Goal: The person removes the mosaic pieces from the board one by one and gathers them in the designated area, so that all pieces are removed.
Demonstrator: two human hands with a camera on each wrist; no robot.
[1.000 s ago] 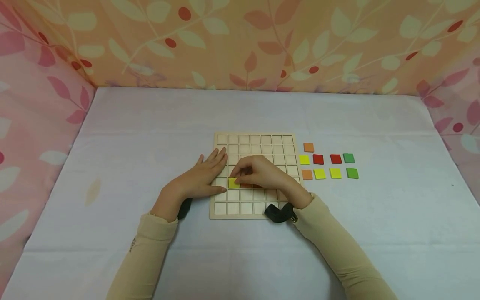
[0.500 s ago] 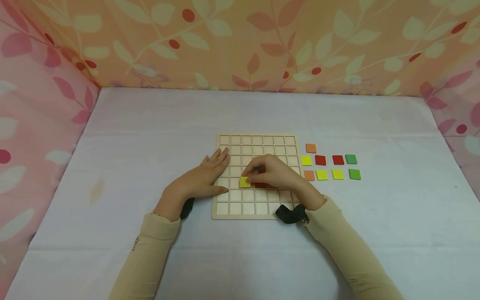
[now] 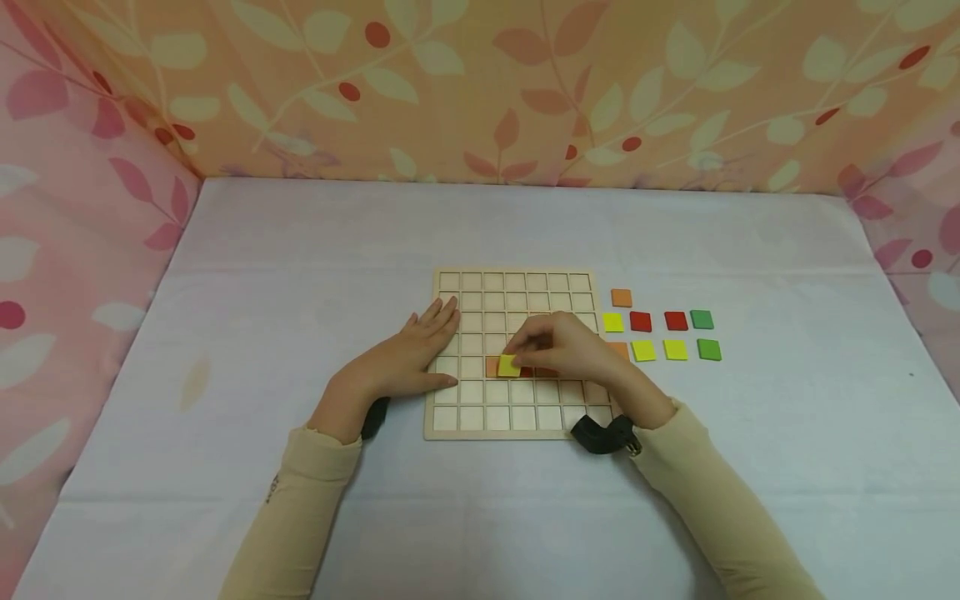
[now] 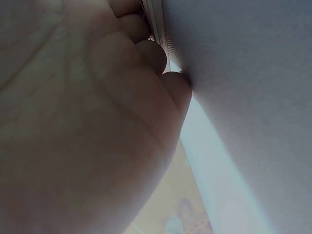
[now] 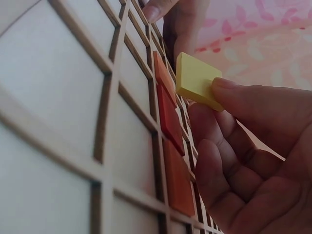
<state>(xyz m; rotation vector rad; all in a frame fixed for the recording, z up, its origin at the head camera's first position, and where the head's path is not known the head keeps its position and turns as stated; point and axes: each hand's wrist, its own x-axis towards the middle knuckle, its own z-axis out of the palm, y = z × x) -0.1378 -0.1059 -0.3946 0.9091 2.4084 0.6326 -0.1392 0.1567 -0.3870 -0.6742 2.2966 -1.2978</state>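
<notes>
A pale wooden grid board (image 3: pixel 497 392) lies flat on the table. My left hand (image 3: pixel 405 354) rests on its left edge, fingers extended and thumb spread; in the left wrist view its palm (image 4: pixel 87 117) fills the left side. My right hand (image 3: pixel 570 348) pinches a yellow square tile (image 5: pixel 196 77) between thumb and fingers, tilted, close over the board. Below it, a row of tiles sits in the board's cells: an orange tile (image 5: pixel 164 78), a red tile (image 5: pixel 169 119) and another orange one. From the head, my right hand partly covers that row.
On the white cloth right of the board lie loose square tiles: an orange tile (image 3: pixel 621 297), red tiles (image 3: pixel 641 322), yellow tiles (image 3: pixel 643 350) and green tiles (image 3: pixel 702 319). Flowered fabric (image 3: pixel 480 92) hangs along the table's back and sides.
My right hand has moved to the right along the row with the yellow tile, uncovering an orange tile at its left end. My left hand stays on the board's edge.
</notes>
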